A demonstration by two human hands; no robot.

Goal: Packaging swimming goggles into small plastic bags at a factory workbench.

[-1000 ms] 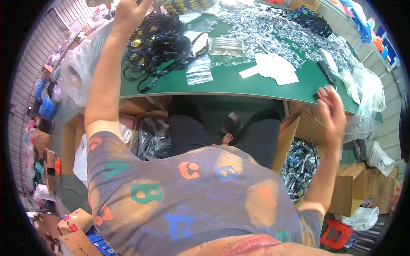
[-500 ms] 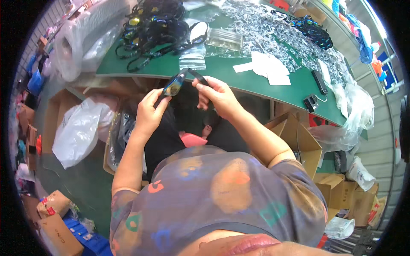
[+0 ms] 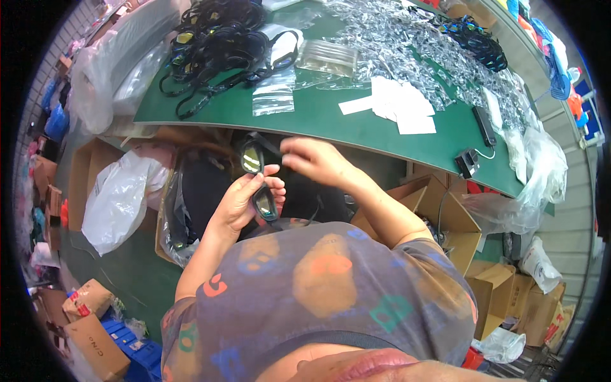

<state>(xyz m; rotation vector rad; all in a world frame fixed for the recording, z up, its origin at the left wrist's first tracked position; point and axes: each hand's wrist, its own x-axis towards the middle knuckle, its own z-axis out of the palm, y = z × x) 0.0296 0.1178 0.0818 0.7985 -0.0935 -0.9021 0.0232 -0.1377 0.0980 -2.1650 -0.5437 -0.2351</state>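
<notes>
Swim goggles (image 3: 252, 159) with a black frame and shiny, reflective lenses are upright in front of my lap, below the table's near edge. My left hand (image 3: 238, 200) pinches them around the middle, one lens above the fingers and the other below. Beside the upper lens is my right hand (image 3: 313, 161), smeared by motion, close to the dark strap (image 3: 262, 141). Whether its fingers touch the strap does not show. A pile of similar black goggles (image 3: 223, 44) lies on the far left of the table.
The green table (image 3: 318, 121) bears clear plastic bags (image 3: 273, 102), white paper cards (image 3: 404, 105), a heap of small clear pieces (image 3: 394, 51) and a black adapter (image 3: 468, 163). Open cardboard boxes (image 3: 461, 219) stand at right; a white plastic bag (image 3: 121, 197) hangs over a box at left.
The goggles have come down toward my lap and turned upright, lenses now showing. My left hand has shifted to their middle. My right hand has moved lower and is blurred.
</notes>
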